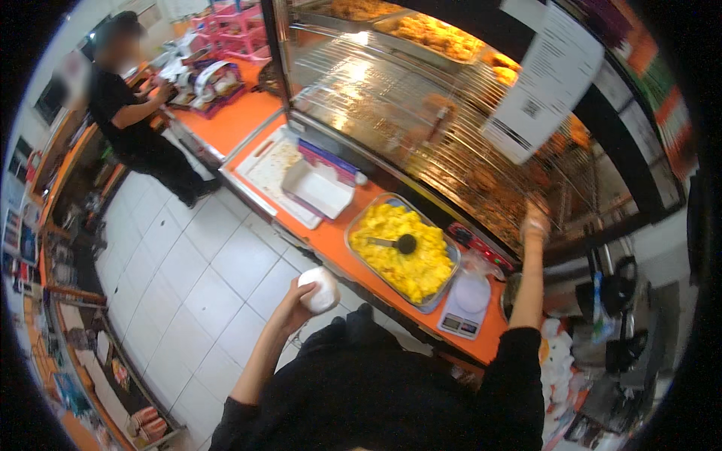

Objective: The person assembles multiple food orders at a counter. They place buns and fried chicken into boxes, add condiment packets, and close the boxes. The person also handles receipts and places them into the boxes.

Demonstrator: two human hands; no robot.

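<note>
My left hand (299, 302) is closed around a small white cup (321, 291), held over the floor in front of the counter. My right arm stretches into a lit food warming cabinet (406, 161) with wire racks. Inside, my right hand (535, 218) is close to browned pieces of food (481, 180) on the lower rack. Its fingers are small and blurred, so their grip does not show. Between my arms, on the orange counter, stands a tray (348, 239) full of yellow food (398, 263), with a black-ended utensil (406, 243) lying in it.
A kitchen scale (460, 323) with a round plate stands right of the tray. Left of it are an open white box (320, 188) and a white cutting board (267, 167). Papers (545, 83) hang on the cabinet. A person (124, 113) in black works at the far left counter.
</note>
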